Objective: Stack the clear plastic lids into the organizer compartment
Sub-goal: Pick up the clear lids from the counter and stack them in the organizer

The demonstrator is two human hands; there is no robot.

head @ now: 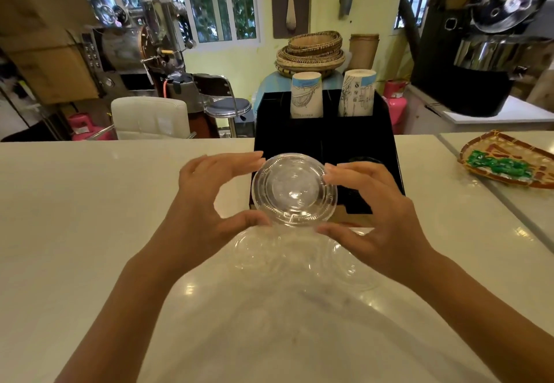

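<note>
A stack of clear plastic lids (pixel 294 191) is held in the air between both hands, in front of the black organizer (pixel 299 140). My left hand (pixel 207 200) grips its left rim with thumb and fingers. My right hand (pixel 371 212) grips its right rim. The stack hovers over the organizer's front left compartment. More clear lids (pixel 257 250) lie flat on the white counter (pixel 90 218) just below the hands, hard to make out. A black lid (pixel 364 161) sits in the front right compartment.
Two stacks of paper cups (pixel 306 95) (pixel 357 92) stand upside down in the organizer's rear slots. A woven tray with green items (pixel 506 164) lies at the right on the counter. Chairs and machines stand beyond the counter's far edge.
</note>
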